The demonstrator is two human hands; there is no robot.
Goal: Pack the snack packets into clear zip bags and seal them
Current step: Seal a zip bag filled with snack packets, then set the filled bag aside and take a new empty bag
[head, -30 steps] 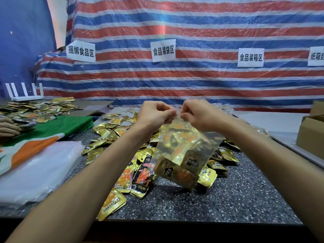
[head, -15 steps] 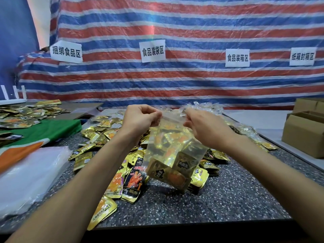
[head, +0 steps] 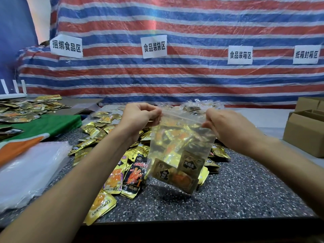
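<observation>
clear zip bag (head: 182, 146), holding gold and black snack packets (head: 175, 172), hangs above the speckled counter (head: 245, 190) over a heap of loose packets (head: 108, 130). left hand (head: 138, 118) pinches one end of its zip strip, right hand (head: 228, 125) the other, fingers curled. cannot tell whether the strip is fully closed.

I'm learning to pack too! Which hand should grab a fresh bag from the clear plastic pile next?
Probably the left hand: the clear plastic pile lies on its side of the table. The right hand would have to cross the filled zip bag both hands pinch.
</observation>
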